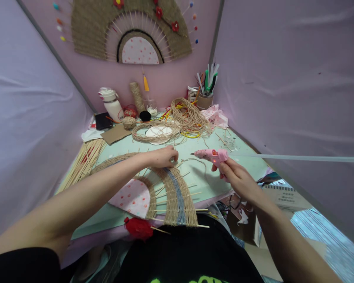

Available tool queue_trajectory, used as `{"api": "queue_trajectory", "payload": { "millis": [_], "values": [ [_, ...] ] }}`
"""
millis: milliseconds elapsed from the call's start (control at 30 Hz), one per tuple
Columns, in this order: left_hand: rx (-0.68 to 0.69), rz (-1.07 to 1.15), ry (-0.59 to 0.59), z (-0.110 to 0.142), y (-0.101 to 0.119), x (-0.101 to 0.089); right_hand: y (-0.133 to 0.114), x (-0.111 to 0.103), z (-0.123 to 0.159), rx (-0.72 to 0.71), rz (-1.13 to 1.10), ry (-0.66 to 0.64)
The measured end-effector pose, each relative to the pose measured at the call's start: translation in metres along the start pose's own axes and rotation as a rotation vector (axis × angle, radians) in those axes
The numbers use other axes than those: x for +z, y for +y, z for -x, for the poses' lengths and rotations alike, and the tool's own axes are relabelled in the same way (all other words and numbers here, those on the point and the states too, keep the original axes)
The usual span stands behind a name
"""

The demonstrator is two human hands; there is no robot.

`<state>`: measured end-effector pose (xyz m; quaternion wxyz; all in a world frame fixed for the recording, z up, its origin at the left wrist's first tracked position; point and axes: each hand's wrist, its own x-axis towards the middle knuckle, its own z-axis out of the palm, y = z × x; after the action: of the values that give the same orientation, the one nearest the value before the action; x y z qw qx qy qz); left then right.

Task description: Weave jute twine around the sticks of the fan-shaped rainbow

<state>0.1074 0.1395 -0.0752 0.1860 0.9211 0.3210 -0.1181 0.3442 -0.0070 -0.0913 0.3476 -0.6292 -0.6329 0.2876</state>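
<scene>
My right hand (235, 176) is closed round a pink glue gun (211, 156), its nozzle pointing left and a long clear glue stick (297, 158) sticking out to the right. A little left of the nozzle, my left hand (163, 156) pinches jute twine against the top edge of a half-round woven fan (171, 192). The fan has wooden stick ribs, jute bands, a blue band and a pink dotted centre (133, 196). A red yarn tuft (139, 228) lies at the fan's near edge.
Loose jute cord coils (177, 122) lie at the back of the mint table (203, 181). A bundle of sticks (82, 163) lies at the left. A white bottle (112, 104), twine spool (136, 96) and tool cup (205, 98) stand by the wall. A finished fan (132, 31) hangs above.
</scene>
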Motion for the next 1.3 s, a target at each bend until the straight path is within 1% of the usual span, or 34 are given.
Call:
{"api": "queue_trajectory", "payload": {
  "millis": [100,200,267,333,433,500,533,567,633,667,733,767,800,833,867,900,967,1033,1100,1167,1233,1300],
  "values": [
    [-0.073,0.029,-0.003,-0.001,0.001,-0.002,0.018,-0.019,-0.009,0.025,0.035,0.102],
    [-0.122,0.082,-0.035,-0.006,-0.001,-0.005,0.046,-0.042,-0.022,0.031,0.187,0.159],
    [-0.145,0.122,-0.069,-0.011,-0.004,-0.007,0.068,-0.054,-0.032,-0.039,0.329,0.192],
    [-0.149,0.166,-0.109,-0.015,-0.008,-0.010,0.092,-0.063,-0.042,-0.099,0.496,0.194],
    [-0.148,0.243,-0.206,-0.019,-0.013,-0.014,0.125,-0.069,-0.052,-0.146,0.691,0.145],
    [-0.157,0.272,-0.262,-0.020,-0.013,-0.017,0.138,-0.071,-0.054,-0.160,0.756,0.123],
    [-0.165,0.276,-0.280,-0.020,-0.013,-0.019,0.138,-0.072,-0.054,-0.166,0.775,0.137],
    [-0.169,0.273,-0.291,-0.020,-0.013,-0.021,0.135,-0.072,-0.052,-0.175,0.783,0.164],
    [-0.171,0.256,-0.305,-0.021,-0.011,-0.024,0.114,-0.068,-0.047,-0.203,0.762,0.251],
    [-0.169,0.245,-0.310,-0.021,-0.010,-0.025,0.098,-0.063,-0.044,-0.233,0.721,0.268],
    [-0.160,0.214,-0.312,-0.022,-0.010,-0.026,0.062,-0.043,-0.041,-0.318,0.585,0.243],
    [-0.152,0.196,-0.308,-0.022,-0.010,-0.026,0.045,-0.030,-0.042,-0.360,0.509,0.184],
    [-0.145,0.181,-0.303,-0.022,-0.010,-0.026,0.029,-0.014,-0.044,-0.390,0.460,0.055],
    [-0.138,0.171,-0.301,-0.022,-0.011,-0.026,0.016,0.002,-0.049,-0.400,0.433,-0.038],
    [-0.132,0.165,-0.300,-0.023,-0.011,-0.026,0.007,0.018,-0.055,-0.394,0.430,-0.103],
    [-0.126,0.162,-0.298,-0.022,-0.011,-0.026,0.001,0.033,-0.062,-0.380,0.436,-0.143],
    [-0.117,0.156,-0.289,-0.022,-0.010,-0.026,-0.002,0.055,-0.077,-0.310,0.456,-0.156],
    [-0.114,0.154,-0.283,-0.020,-0.009,-0.027,0.001,0.068,-0.088,-0.243,0.471,-0.156],
    [-0.123,0.161,-0.288,-0.019,-0.007,-0.027,0.004,0.071,-0.094,-0.233,0.453,-0.167],
    [-0.136,0.164,-0.291,-0.018,-0.006,-0.028,0.005,0.067,-0.093,-0.244,0.392,-0.177],
    [-0.133,0.156,-0.282,-0.017,-0.005,-0.028,0.003,0.060,-0.085,-0.222,0.305,-0.153],
    [-0.126,0.152,-0.268,-0.017,-0.005,-0.027,-0.001,0.053,-0.075,-0.167,0.214,-0.100]
  ]
}}
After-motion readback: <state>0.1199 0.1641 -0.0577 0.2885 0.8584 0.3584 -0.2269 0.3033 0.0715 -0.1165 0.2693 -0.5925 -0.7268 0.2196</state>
